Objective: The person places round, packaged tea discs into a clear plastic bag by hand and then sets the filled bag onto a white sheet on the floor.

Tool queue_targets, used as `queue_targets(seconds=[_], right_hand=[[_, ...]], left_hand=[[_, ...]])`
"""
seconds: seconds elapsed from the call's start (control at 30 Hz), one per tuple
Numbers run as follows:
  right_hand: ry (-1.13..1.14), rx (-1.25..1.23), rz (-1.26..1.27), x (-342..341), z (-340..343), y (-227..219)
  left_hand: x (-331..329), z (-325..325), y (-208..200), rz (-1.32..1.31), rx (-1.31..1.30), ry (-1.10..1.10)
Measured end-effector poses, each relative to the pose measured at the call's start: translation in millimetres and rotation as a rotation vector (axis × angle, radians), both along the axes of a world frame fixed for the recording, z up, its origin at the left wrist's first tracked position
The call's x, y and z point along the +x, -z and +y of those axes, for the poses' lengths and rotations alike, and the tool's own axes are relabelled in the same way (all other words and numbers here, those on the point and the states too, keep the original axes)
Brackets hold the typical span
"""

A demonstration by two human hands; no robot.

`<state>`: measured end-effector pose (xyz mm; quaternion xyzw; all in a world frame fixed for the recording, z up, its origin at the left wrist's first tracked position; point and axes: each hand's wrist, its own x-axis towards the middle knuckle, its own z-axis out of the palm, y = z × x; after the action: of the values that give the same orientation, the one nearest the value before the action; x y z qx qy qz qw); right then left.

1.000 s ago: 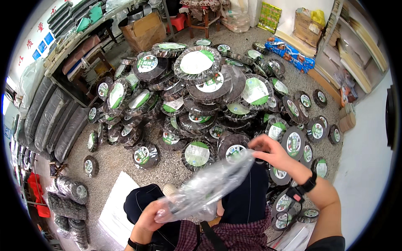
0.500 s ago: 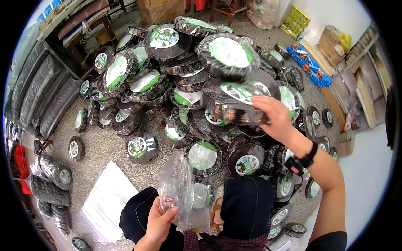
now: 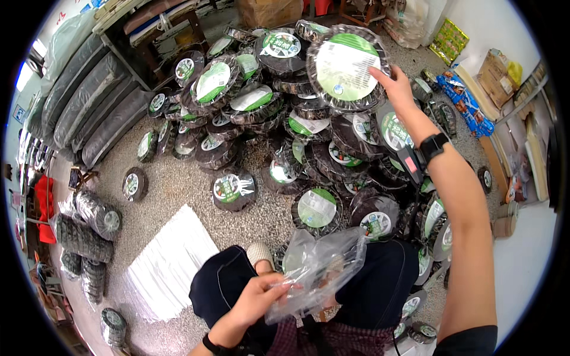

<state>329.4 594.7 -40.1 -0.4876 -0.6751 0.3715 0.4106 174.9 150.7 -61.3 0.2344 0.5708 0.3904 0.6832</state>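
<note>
In my left hand [image 3: 259, 301], a crumpled clear plastic bag [image 3: 323, 279] is pinched above my lap. My right hand [image 3: 396, 92] reaches far forward and grips the right rim of a round black pack [image 3: 350, 68] in clear film. That pack is tilted at the top of a heap, its green and white label facing me. Just below it lies another dark round pack [image 3: 354, 133] with its label to the right. Closer to my knees rests a pack [image 3: 316, 207] with a pale green label.
Similar packs [image 3: 233, 190] lie loose around the heap. White sheets [image 3: 172, 261] are spread on the speckled floor at left, beside wrapped dark bundles [image 3: 83, 237]. Long grey wrapped rolls [image 3: 89, 101] are stacked at far left. A cardboard box [image 3: 270, 13] stands behind.
My right hand has left a lower pack and moved up to the top one, which now tilts more toward me. The plastic bag has swung right in my left hand. My view has shifted left.
</note>
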Motion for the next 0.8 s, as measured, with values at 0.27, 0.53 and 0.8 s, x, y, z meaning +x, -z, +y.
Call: queue_targets(seconds=[0.27, 0.53, 0.8], right_hand=[[-0.26, -0.116, 0.685, 57, -218, -85], [-0.982, 0.615, -0.813, 86, -391, 68], [-0.692, 0.108, -0.89, 69, -350, 142]], left_hand=[[29, -19, -30, -0.771, 0.037, 0.009], [35, -52, -7, 0.195, 0.057, -0.087], [217, -84, -65, -0.957, 0.402, 0.517]])
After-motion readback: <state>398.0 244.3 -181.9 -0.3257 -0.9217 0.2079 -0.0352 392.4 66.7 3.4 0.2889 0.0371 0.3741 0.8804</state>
